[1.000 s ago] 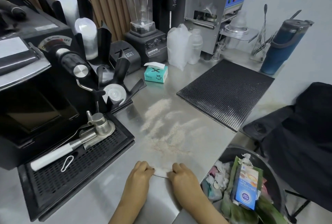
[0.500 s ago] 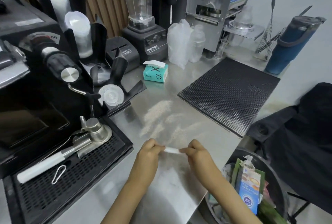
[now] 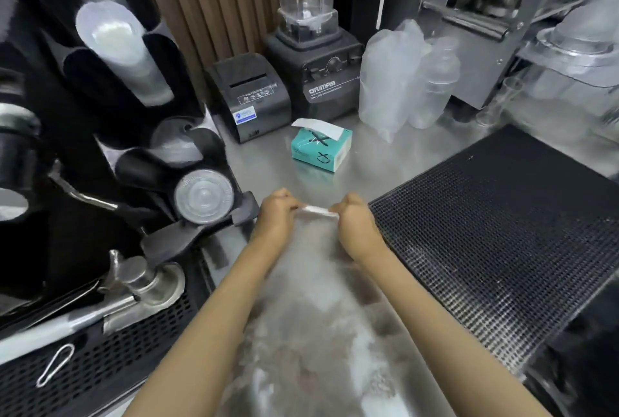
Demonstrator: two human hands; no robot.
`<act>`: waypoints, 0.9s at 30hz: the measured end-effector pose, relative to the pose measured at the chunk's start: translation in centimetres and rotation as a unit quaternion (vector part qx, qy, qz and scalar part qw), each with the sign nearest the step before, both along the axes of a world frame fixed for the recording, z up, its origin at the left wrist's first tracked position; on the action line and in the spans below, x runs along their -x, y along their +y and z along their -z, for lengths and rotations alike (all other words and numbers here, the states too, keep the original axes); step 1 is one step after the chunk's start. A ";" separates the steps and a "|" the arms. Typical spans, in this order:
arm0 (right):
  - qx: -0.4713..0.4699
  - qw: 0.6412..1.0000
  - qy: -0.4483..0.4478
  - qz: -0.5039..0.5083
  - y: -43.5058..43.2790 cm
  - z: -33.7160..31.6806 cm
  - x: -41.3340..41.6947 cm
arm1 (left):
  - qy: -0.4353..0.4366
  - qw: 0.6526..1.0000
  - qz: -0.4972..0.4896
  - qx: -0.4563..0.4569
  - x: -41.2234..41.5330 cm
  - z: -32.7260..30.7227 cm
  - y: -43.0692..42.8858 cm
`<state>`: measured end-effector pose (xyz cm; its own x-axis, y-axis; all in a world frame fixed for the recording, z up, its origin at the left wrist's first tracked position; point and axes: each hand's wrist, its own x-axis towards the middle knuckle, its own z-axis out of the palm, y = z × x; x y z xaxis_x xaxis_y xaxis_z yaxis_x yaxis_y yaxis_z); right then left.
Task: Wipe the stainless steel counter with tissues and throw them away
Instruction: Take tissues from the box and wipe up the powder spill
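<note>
Our left hand (image 3: 276, 214) and right hand (image 3: 353, 215) pinch the tissue (image 3: 316, 211); residue (image 3: 311, 333) smears the table (image 3: 268, 165) at six o'clock, so wiping and binning remain.

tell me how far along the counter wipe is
Done: a tissue is out. In hand: left hand and right hand pinch it taut between them, near the tissue box. Left: whitish powder covers the counter between the forearms, so the wiping and binning remain.

The tissue box (image 3: 321, 148) sits on the counter (image 3: 268, 169), blender (image 3: 310, 58) behind, mat (image 3: 502, 215) right.
</note>
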<state>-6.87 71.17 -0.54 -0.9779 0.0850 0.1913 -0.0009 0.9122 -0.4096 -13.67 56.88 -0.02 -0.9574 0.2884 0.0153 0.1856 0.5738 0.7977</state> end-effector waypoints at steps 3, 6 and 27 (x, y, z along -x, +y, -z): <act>-0.003 0.999 -0.023 0.042 0.2 -0.3 3.1 | -0.028 0.999 -0.045 0.005 2.0 1.1 0.7; -0.001 0.997 -0.073 0.021 0.3 0.1 4.1 | -0.069 0.994 -0.078 -0.008 2.4 1.6 1.2; 0.066 0.997 0.033 -0.038 1.0 -1.1 1.2 | -0.037 0.994 -0.089 -0.048 -1.3 0.2 0.0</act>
<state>-8.10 72.18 0.61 -0.9681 0.0404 0.2471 -0.0983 0.8464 -0.5234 -12.39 56.91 -0.21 -0.9926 0.1154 -0.0383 0.0265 0.5129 0.8580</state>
